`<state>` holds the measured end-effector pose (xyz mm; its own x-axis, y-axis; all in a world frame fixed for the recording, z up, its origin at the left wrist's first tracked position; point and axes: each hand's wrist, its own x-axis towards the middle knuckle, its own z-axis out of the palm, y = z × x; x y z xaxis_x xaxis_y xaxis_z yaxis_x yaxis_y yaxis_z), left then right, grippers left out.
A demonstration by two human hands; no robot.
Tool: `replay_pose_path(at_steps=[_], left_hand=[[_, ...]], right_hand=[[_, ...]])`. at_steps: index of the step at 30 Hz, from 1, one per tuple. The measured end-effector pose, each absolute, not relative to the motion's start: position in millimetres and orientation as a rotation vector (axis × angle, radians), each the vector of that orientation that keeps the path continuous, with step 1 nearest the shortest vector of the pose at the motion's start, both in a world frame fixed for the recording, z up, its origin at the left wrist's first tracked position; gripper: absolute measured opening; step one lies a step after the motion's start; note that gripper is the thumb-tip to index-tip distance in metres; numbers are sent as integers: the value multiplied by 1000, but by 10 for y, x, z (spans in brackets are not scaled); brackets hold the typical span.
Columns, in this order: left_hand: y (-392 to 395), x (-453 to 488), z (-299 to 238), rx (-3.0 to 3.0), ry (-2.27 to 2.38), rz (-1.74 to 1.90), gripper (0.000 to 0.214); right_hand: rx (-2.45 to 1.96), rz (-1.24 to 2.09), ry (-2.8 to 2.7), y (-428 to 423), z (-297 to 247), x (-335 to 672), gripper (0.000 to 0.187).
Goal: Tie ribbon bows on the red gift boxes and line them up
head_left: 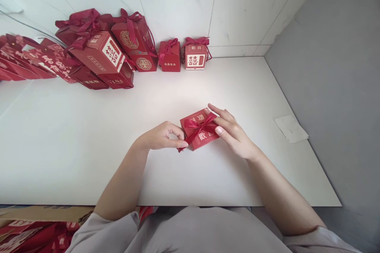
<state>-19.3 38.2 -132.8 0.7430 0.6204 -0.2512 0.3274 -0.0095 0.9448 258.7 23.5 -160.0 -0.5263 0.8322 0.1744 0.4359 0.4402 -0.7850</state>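
A small red gift box (204, 137) with gold-white characters stands on the white table, seen from above. Across its top is a dark red satin ribbon (194, 124) tied in a bow. Between thumb and fingers of my left hand (166, 136), at the box's left side, a tail of the ribbon is pinched. My right hand (231, 128) grips the box's right side, its thumb by the right bow loop and its fingers along the far edge. The box's lower sides are mostly hidden.
Finished-looking red boxes with bows (101, 55) are stacked at the back left; two more boxes (194, 57) stand against the tiled wall. Red bags (26, 57) line the far left. White paper (291, 128) lies near the right edge. A carton (44, 212) of red items sits below the front edge.
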Motion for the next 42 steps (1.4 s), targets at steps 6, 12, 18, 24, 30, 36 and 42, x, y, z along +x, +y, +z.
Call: replay_pose_path(at_steps=[6,12,18,24,30,36,42], left_hand=[[388,-210,-1338,1622,789,197,23],[406,-282,-1372,1657,857,-124,21],[459,-453,-1440,1614,1036,4,22],[376,-154,-1441,1662,1369,999,21],[189,199,-1441,1688,1154,1052,23],[122,274,-1454,1694,1123,1008,12],[87,373,-1470,1747,1246,1091,20]], right_hand=[[-976,1036,-2054,228,-1591,2571,42],[-958,1063,-2094,210,-1584,2559,51],[-1011,980,-2133,182,-1551,2561,41],[-992,920,-2178,163,-1567,2538,33],[-1005,917,-2170,154,-1566,2513,30],[-1002,918,-2145,135,-1568,2474,24],[-1028,871,-2176,101,-1552,2412,24]])
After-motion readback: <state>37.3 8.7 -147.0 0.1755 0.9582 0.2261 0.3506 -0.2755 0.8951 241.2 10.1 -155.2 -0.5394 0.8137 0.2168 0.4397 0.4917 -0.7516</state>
